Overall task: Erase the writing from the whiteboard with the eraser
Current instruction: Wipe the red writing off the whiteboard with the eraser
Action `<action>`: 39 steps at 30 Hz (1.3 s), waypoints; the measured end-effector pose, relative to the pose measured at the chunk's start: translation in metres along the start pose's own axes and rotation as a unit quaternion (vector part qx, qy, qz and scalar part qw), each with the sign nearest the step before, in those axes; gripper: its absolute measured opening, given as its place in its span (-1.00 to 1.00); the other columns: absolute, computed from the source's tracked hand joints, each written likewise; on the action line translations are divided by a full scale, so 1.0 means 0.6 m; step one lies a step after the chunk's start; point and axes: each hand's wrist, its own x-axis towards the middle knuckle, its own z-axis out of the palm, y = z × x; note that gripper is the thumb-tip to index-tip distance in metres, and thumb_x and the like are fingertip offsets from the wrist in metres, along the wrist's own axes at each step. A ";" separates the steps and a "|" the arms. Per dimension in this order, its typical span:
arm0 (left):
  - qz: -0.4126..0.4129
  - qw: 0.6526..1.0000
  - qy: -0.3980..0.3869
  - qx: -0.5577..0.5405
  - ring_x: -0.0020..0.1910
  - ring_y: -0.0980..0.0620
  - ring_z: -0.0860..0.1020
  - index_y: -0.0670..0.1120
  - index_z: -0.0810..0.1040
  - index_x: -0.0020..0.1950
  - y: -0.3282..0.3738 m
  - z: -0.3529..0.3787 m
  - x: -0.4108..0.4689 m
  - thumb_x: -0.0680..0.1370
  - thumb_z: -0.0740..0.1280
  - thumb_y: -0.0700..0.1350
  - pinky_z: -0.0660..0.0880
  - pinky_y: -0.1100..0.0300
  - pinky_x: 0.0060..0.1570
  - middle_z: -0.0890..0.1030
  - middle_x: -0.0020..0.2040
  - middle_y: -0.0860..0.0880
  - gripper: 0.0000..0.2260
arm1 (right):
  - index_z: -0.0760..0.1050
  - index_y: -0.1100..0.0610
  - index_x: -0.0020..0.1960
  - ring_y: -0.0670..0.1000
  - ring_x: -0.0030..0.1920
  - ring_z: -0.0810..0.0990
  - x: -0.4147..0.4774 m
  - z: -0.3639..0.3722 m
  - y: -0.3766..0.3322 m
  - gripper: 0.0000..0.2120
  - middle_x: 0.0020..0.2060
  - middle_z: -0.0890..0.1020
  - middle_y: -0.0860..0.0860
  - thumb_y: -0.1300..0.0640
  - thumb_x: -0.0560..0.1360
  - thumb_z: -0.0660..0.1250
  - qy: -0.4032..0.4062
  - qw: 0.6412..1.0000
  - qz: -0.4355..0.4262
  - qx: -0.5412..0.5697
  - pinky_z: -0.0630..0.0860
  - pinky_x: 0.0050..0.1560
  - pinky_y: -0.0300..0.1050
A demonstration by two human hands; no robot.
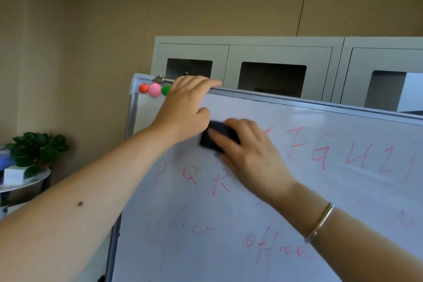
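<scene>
Whiteboard (286, 190): tilted, red writing (320, 153) across most of it; upper left already wiped.
Cabinets (274, 57): grey, behind the board.
Left hand (183, 112): fingers hooked over the board's top rail, steadying it.
Right hand (249, 155): clamped on the eraser, pressing it flat to the board.
Eraser (211, 137): dark block, upper left of the board.
Magnets (154, 90): top corner.
Risk: a hard stroke could rock the board if the left grip slackens; light pressure would likely leave smears.
</scene>
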 end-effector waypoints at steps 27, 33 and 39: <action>-0.013 0.997 -0.068 -0.021 0.39 -0.09 0.39 -0.07 0.46 0.43 0.059 0.013 0.014 0.39 0.16 -0.10 0.05 0.15 0.50 0.52 0.36 -0.04 -0.42 | 0.54 0.10 0.39 0.23 0.20 0.50 -0.040 -0.044 0.054 -0.57 0.25 0.56 0.18 0.07 0.54 0.46 -0.023 0.999 -0.021 -0.013 0.49 0.17 0.11; -0.002 0.998 -0.064 -0.004 0.35 -0.15 0.42 -0.13 0.48 0.41 0.068 0.014 0.014 0.38 0.18 -0.14 0.10 0.14 0.47 0.54 0.34 -0.09 -0.43 | 0.53 0.14 0.39 0.27 0.21 0.50 -0.048 -0.047 0.060 -0.57 0.25 0.55 0.21 0.12 0.54 0.46 -0.001 1.000 0.020 -0.015 0.49 0.21 0.16; 0.007 0.996 -0.087 -0.013 0.41 -0.01 0.38 -0.04 0.45 0.46 0.129 0.036 0.030 0.39 0.13 -0.11 -0.02 0.07 0.57 0.51 0.40 0.00 -0.40 | 0.51 0.11 0.42 0.24 0.22 0.49 -0.066 -0.068 0.084 -0.57 0.27 0.54 0.18 0.07 0.58 0.41 0.004 1.000 0.012 -0.024 0.49 0.20 0.15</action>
